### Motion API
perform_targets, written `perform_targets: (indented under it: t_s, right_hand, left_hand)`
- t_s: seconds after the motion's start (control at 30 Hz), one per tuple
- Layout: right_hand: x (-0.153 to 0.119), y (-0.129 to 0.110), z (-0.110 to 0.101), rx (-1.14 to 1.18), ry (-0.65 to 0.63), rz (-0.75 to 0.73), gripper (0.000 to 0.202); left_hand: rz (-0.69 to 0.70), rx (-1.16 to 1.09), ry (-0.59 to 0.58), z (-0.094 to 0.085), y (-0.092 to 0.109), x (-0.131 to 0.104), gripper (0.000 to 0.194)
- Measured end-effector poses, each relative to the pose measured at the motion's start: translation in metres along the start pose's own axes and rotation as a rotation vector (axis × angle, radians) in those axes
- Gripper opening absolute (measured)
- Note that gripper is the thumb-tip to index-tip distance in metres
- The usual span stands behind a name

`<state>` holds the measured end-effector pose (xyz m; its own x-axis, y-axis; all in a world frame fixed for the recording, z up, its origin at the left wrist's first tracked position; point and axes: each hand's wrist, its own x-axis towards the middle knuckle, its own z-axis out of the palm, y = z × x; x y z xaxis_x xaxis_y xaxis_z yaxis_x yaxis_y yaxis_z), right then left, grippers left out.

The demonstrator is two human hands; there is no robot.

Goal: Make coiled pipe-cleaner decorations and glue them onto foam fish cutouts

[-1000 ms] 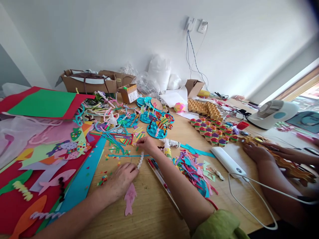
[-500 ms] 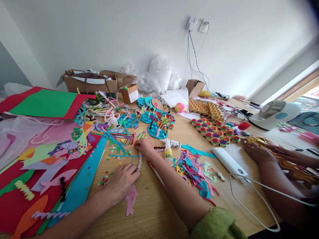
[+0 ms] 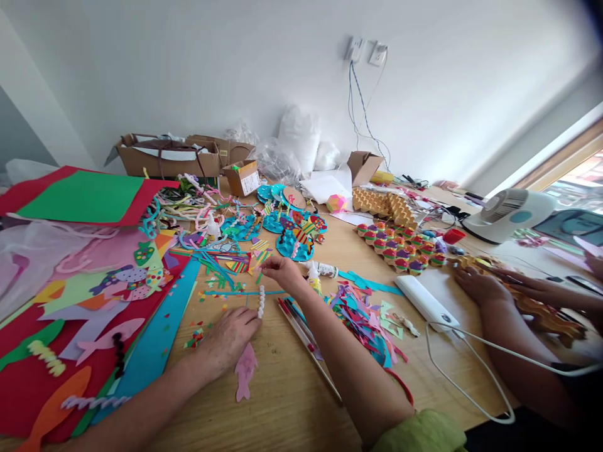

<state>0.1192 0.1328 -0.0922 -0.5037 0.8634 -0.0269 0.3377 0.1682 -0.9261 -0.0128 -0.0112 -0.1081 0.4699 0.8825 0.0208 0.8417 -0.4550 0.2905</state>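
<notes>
My left hand [image 3: 230,336] rests low over the table, its fingertips closed on the lower end of a white crimped pipe cleaner [image 3: 261,303], which stands up from them. Just under that palm lies a pink paper fish [image 3: 245,371], partly covered by the hand. My right hand [image 3: 281,275] hovers beyond the pipe cleaner's free upper end, thumb and fingers pinched together; whatever may be between them is too small to make out. Beside my right wrist stands a glue bottle [image 3: 314,280], partly hidden by the forearm. A striped paper fish [image 3: 239,263] lies left of the right hand.
Shredded paper strips [image 3: 360,317] and pens [image 3: 304,336] lie around my right forearm. Colored paper sheets [image 3: 169,314] with fish cut-outs cover the left. A white power bank [image 3: 426,302] with a cable and another person's hand [image 3: 480,289] are at right. Painted egg trays [image 3: 393,248] sit behind.
My right hand has lifted away from the pipe cleaner's upper end, leaving that end free. My left hand keeps its hold. The view has shifted slightly.
</notes>
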Motion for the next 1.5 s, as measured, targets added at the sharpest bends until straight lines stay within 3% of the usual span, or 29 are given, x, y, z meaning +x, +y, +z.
perform_targets:
  t_s: [0.13,0.33,0.5,0.77,0.93,1.07,1.2,1.27,1.5]
  right_hand:
    - [-0.026,-0.006,-0.002,0.306,-0.006,0.057,0.029]
    - [-0.054,-0.006,0.017,0.592,-0.021,0.191,0.045]
    - [-0.052,-0.002,0.028,0.657,0.012,0.197,0.043]
    - [-0.047,-0.001,0.02,0.617,0.091,0.083,0.029]
    - [-0.055,-0.017,0.005,0.555,0.108,0.017,0.02]
    - [-0.085,-0.022,0.001,0.36,0.044,-0.049,0.013]
    - [-0.128,-0.017,0.011,-0.04,-0.055,-0.143,0.006]
    - [-0.144,-0.011,0.02,-0.168,-0.07,-0.181,0.013]
    - [-0.152,0.008,0.04,-0.407,-0.074,-0.26,0.014]
  left_hand:
    - [0.026,-0.005,0.043,0.003,-0.003,0.007,0.028]
    - [0.037,0.041,0.045,0.001,0.005,0.017,0.021]
    - [0.078,0.051,0.102,-0.001,0.009,0.015,0.027]
    - [-0.057,0.015,0.284,-0.034,-0.007,-0.016,0.03]
    - [-0.114,-0.146,0.132,-0.025,0.003,-0.037,0.023]
    - [-0.127,-0.252,0.07,-0.015,0.014,-0.048,0.019]
    - [-0.116,-0.28,0.096,-0.01,0.016,-0.054,0.017]
    - [-0.114,-0.281,0.104,-0.008,0.018,-0.056,0.018]
    - [-0.089,-0.291,0.118,0.002,0.02,-0.057,0.027]
